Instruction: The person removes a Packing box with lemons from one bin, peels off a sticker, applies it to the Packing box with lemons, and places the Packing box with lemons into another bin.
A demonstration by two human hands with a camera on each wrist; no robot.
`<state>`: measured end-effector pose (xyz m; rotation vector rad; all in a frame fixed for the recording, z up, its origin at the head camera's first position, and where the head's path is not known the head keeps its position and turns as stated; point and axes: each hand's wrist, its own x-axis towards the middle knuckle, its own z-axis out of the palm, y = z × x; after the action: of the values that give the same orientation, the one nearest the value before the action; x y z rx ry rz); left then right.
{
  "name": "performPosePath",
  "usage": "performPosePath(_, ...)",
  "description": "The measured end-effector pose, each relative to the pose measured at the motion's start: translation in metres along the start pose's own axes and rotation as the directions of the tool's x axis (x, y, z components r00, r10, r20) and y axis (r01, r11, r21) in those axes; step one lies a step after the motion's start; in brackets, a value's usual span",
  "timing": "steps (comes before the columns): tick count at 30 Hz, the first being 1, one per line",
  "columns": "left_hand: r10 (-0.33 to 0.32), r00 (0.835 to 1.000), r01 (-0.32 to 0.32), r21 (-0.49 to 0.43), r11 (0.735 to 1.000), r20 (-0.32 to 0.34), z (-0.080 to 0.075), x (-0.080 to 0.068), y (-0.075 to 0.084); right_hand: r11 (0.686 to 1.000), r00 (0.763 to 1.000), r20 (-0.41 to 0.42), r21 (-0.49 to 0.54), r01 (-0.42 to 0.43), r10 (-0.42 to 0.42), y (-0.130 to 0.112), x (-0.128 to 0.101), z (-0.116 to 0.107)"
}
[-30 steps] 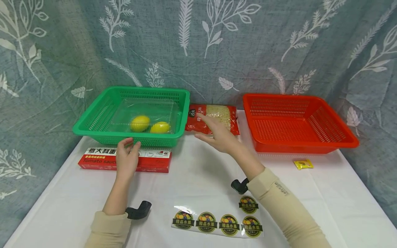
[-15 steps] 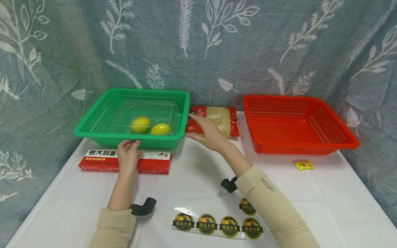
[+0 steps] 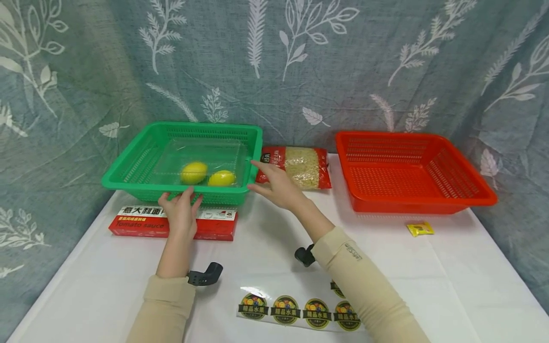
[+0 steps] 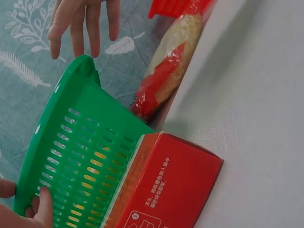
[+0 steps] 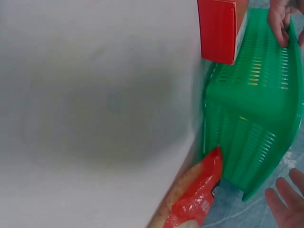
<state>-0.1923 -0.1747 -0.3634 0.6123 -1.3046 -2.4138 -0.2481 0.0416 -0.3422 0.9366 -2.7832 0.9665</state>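
The green basket [image 3: 141, 164] stood at the back left of the tabletop [image 3: 266, 238], against the leaf-patterned curtain [image 3: 300, 71]. Inside it lay a clear plastic tray [image 3: 171, 159] holding two lemons [image 3: 194, 172] side by side. The left hand [image 3: 180, 214] was at the basket's near wall, its fingers [image 3: 188, 194] straight and slightly spread, the tips touching the green mesh just under the rim; the left wrist view showed fingertips lying against the outside of that wall. The right hand [image 3: 274, 186] was open beside the basket's right front corner, fingers [image 4: 76, 23] straight and spread, with the forefinger tip at or just short of the rim; whether it touched could not be told. Neither hand gripped anything.

A long red box [image 3: 141, 226] printed "Tomato sauce" lay flat just in front of the basket, partly under the left hand. A red bag of pasta [image 3: 304, 164] lay between the green basket and a red basket [image 3: 411, 171], which stood at the back right. A small yellow packet [image 3: 419, 228] lay in front of the red basket. A sheet of round fruit stickers [image 3: 285, 307] lay at the near edge, partly covered by the right sleeve [image 3: 364, 290].
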Motion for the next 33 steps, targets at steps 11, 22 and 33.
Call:
performPosePath(11,0.008,1.0,-0.008,0.0,1.0,0.007,-0.001,0.006,0.001,1.0,1.0,0.019,-0.027,-0.009,0.01,-0.009,0.013,0.006)
performPosePath(22,0.0,1.0,0.0,0.025,1.0,0.01,-0.001,0.005,0.0,1.0,1.0,0.002,-0.006,0.007,-0.007,-0.025,0.023,0.01)
performPosePath(33,0.024,1.0,-0.024,0.023,0.999,0.008,-0.004,0.005,-0.006,1.0,1.0,0.03,0.03,-0.006,0.005,-0.037,0.032,0.021)
